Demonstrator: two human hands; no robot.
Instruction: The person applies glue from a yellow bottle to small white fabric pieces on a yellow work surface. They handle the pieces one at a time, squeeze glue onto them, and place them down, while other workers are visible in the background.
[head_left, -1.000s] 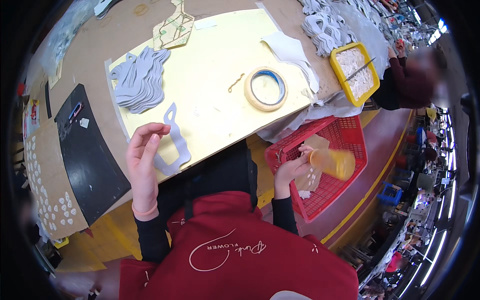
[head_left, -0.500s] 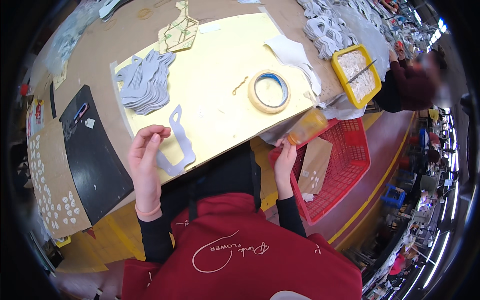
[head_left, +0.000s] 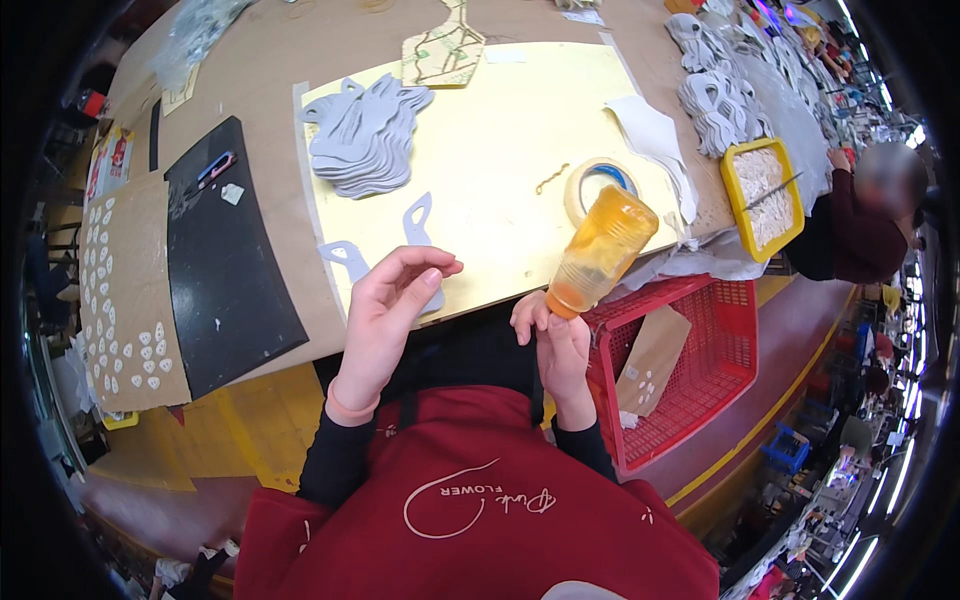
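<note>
My right hand [head_left: 560, 345] grips a plastic bottle [head_left: 610, 240] by its orange cap end. The bottle, with amber contents, tilts with its base up and cap down, just off the table's near edge. It overlaps a roll of tape [head_left: 583, 190] in view. My left hand [head_left: 380, 310] hovers over the yellow sheet, fingers bent and thumb apart from them, with nothing visible between. Behind it lies a grey cut-out piece [head_left: 417, 222] with a slot, its middle hidden by the hand. Another grey piece [head_left: 345, 258] shows left of my fingers. Farther back sits a stack of grey pieces [head_left: 365, 145].
A red basket [head_left: 735, 345] holding brown card stands right of my right hand. Beyond it are a yellow tray [head_left: 735, 195] of whitish bits and more grey pieces [head_left: 715, 100]. A black board [head_left: 225, 270] and brown card with small pale pieces [head_left: 130, 290] lie left. Someone works at far right.
My right hand has brought the bottle from over the basket up and left to the table's edge. My left hand has shifted right over the grey piece, uncovering a second one. The view has turned.
</note>
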